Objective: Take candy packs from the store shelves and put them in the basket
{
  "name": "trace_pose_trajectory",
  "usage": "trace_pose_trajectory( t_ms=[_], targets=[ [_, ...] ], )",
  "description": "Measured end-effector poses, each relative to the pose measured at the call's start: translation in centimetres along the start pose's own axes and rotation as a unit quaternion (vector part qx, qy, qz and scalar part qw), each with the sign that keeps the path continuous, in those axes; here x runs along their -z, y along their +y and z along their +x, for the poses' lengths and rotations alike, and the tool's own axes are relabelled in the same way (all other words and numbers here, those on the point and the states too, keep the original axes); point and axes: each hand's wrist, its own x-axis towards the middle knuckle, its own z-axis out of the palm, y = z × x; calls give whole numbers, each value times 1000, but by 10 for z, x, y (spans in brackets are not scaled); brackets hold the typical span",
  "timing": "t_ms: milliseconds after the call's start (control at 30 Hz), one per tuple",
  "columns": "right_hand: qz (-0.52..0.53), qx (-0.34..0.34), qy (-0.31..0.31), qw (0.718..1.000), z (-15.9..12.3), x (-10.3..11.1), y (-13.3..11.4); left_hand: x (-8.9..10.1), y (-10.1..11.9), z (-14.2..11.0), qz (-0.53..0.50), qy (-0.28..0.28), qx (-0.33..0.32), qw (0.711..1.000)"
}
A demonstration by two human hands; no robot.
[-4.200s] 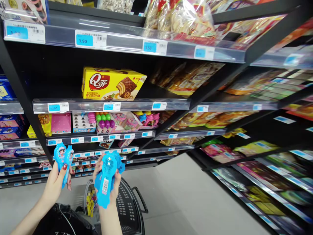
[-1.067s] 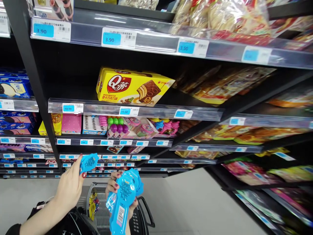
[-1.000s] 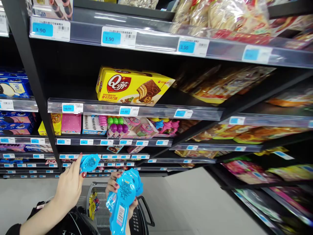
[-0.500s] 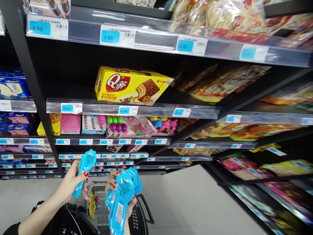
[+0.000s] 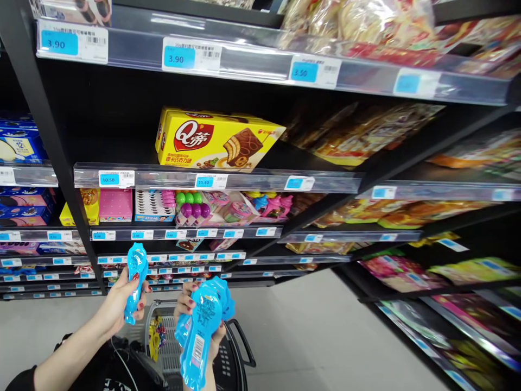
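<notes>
Your right hand (image 5: 216,342) is wrapped around a bunch of blue packs (image 5: 202,320) above the basket (image 5: 171,332), and your left hand (image 5: 116,306) has its fingers closed on at least 1 other blue pack (image 5: 136,269). Farther back, 1 yellow box (image 5: 215,142) sits shelved.

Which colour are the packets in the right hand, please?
The packets are blue, best seen in the head view.

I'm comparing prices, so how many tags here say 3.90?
2 readable: one tag at the upper left, another tag to its right, both on the upper shelf edge. Many others are too small or blurred to read.
</notes>
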Motion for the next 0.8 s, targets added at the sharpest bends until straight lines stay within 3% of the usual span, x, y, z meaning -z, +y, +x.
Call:
trace_pose_trajectory(
  t_ms=[200, 400, 567, 700, 800],
  targets=[
    [-180, -4, 68, 981, 0, 0, 1, 5, -17, 8, 91, -84, -40, 991],
    [-331, 163, 155, 917, 2, -17, 17, -4, -38, 7, 280, -31, -125, 951],
    [-379, 134, 211, 891, 2, -12, 25, -11, -40, 2, 342, -36, -90, 935],
    [-400, 163, 209, 877, 3, 0, 32, -4, -47, 10, 418, -44, -88, 903],
    [-421, 189, 189, 867, 6, 9, 37, 6, -60, 20, 422, -48, -49, 904]
  ],
)
